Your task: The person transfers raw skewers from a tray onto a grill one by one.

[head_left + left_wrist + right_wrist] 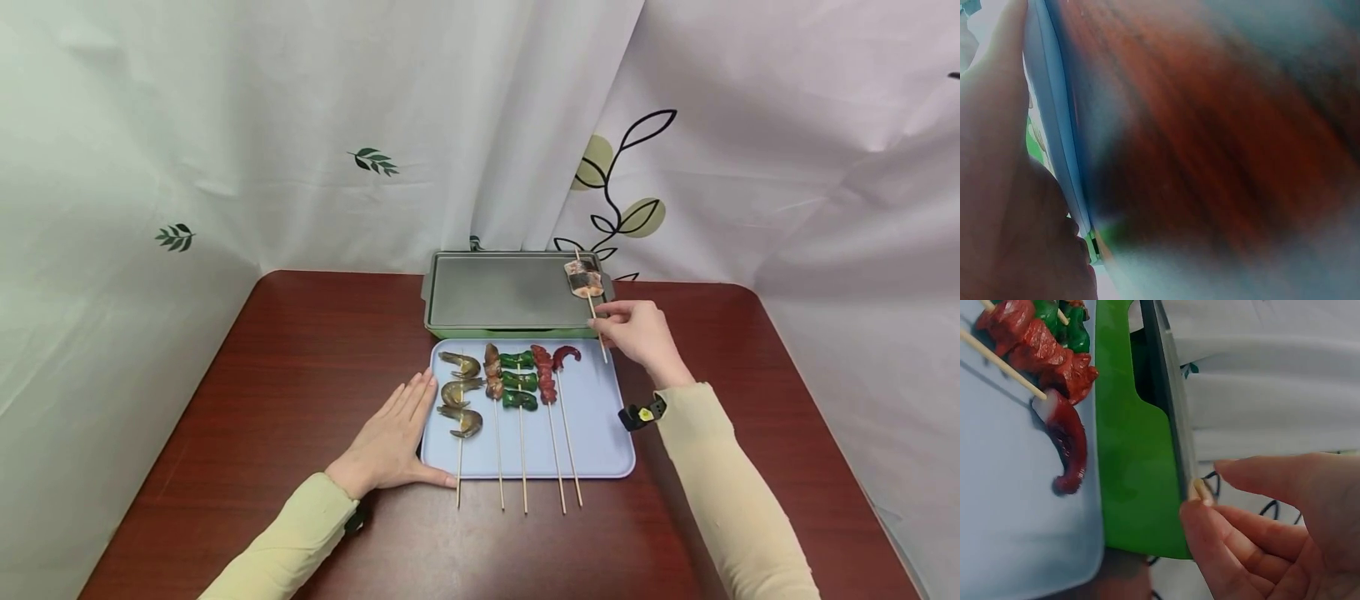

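Observation:
My right hand [637, 333] pinches the wooden stick of a fish skewer [584, 278] between thumb and fingers. Chunks of fish with dark skin overlap the right end of the grey griddle [510, 292] in the head view. From the right wrist, the stick's end [1200, 490] shows between the fingertips, beside the griddle's green body [1138, 487]. Straight-fingered, my left hand [393, 433] lies along the left edge of a pale blue tray [600, 417], its thumb by the near left corner. On that tray, nearest this hand, is a shrimp skewer [462, 392].
Right of the shrimp lie a brown meat skewer [492, 371], a green pepper skewer [519, 381], a red meat skewer [543, 375] and one with a curled red tentacle piece [566, 356]. Their sticks overhang the tray's near edge. A white curtain [375, 100] hangs behind the reddish-brown table [300, 350].

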`<state>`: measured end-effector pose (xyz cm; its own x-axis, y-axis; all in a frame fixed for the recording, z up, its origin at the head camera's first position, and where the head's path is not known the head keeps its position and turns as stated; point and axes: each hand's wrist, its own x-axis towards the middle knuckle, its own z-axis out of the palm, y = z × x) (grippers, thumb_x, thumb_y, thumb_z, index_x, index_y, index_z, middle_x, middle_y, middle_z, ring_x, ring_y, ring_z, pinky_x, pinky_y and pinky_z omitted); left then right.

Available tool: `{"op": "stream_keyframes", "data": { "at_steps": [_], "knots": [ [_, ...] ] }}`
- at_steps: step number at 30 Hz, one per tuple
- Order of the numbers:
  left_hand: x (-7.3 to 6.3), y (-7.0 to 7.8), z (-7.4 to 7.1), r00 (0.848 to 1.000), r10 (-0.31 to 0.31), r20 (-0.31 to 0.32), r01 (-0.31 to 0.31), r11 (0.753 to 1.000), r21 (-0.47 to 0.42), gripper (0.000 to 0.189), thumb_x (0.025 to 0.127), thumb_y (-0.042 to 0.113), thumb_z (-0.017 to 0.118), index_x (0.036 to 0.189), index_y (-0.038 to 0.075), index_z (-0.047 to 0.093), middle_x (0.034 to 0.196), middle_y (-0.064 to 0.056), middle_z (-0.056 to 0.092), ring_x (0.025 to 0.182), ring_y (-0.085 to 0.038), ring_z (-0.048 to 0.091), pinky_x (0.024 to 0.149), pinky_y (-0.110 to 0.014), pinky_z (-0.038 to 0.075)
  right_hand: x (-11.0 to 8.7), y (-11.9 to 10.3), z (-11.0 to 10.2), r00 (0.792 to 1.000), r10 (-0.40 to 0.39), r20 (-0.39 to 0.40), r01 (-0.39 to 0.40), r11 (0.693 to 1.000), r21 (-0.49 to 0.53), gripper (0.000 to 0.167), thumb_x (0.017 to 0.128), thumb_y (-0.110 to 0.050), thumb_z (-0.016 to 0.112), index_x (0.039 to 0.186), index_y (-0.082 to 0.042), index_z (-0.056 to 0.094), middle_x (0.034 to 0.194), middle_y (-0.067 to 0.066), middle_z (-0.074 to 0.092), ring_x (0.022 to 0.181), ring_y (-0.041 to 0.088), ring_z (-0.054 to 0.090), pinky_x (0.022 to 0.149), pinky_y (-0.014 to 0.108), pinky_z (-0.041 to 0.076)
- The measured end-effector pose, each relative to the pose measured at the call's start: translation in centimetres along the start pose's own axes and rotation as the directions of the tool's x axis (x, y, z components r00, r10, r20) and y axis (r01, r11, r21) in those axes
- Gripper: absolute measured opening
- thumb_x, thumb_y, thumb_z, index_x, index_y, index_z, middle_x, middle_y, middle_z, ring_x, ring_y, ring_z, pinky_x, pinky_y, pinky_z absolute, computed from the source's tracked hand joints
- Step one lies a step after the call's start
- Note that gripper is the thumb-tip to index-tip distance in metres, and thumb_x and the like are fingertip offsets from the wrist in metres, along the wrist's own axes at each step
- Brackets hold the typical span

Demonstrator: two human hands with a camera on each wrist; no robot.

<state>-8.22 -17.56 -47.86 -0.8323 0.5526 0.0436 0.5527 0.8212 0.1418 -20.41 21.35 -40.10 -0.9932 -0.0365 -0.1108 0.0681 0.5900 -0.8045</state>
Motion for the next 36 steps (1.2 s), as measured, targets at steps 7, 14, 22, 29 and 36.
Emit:
{"op": "stream_keyframes", "data": {
  "at_steps": [7,14,22,29,36],
  "knots": [
    [0.0,-0.1,0.1,1.000,-0.008,0.011,0.008,1.000,-0.010,0.145,0.064,0.096,0.057,0.157,-0.010,0.022,0.165,-0.025,0.016,0.152,-0.037,0.017,0.122,-0.046,0.019,-1.7,-1.6,-1.6,0.988,-0.114,-0.101,0.114,0.993,-0.010,0.042,0.096,-0.029,0.073,0.125,0.001,0.071,0.101,0.019,0.075,0.082,0.029,0.075,0.069,0.027,0.059],
    [0.1,-0.1,0.2,1.000,-0.015,0.017,0.015,1.000,-0.021,0.145,0.064,0.095,0.058,0.157,-0.010,0.021,0.165,-0.025,0.015,0.152,-0.036,0.017,0.122,-0.046,0.019,-3.9,-3.2,-2.6,0.977,-0.177,-0.118,0.172,0.984,-0.053,0.041,0.095,-0.037,0.073,0.121,-0.005,0.075,0.103,0.012,0.076,0.085,0.017,0.074,0.069,0.021,0.054],
    [0.2,0.0,-0.1,0.999,-0.022,0.041,0.022,1.000,-0.006,0.147,0.063,0.098,0.053,0.158,-0.009,0.019,0.165,-0.025,0.014,0.152,-0.036,0.016,0.122,-0.046,0.017,-6.0,-3.6,-2.6,0.961,-0.253,-0.110,0.248,0.967,-0.052,0.038,0.091,-0.035,0.079,0.119,-0.009,0.076,0.109,0.005,0.076,0.096,0.018,0.074,0.074,0.017,0.055],
    [0.2,0.0,-0.1,0.999,-0.022,0.041,0.023,1.000,-0.005,0.147,0.063,0.098,0.054,0.158,-0.009,0.020,0.165,-0.025,0.014,0.152,-0.036,0.015,0.122,-0.046,0.016,-7.6,-3.7,-2.6,0.960,-0.266,-0.083,0.266,0.964,-0.012,0.042,0.089,-0.033,0.082,0.122,-0.007,0.075,0.112,0.006,0.075,0.096,0.018,0.073,0.076,0.017,0.056],
    [0.2,0.0,0.0,0.999,-0.027,0.043,0.027,1.000,-0.014,0.147,0.063,0.097,0.055,0.158,-0.008,0.019,0.166,-0.024,0.014,0.153,-0.035,0.014,0.122,-0.046,0.016,-9.0,-3.8,-2.6,0.969,-0.245,-0.041,0.245,0.969,-0.011,0.049,0.086,-0.036,0.084,0.124,-0.007,0.073,0.115,0.008,0.074,0.099,0.020,0.073,0.075,0.017,0.056]
  ]
}}
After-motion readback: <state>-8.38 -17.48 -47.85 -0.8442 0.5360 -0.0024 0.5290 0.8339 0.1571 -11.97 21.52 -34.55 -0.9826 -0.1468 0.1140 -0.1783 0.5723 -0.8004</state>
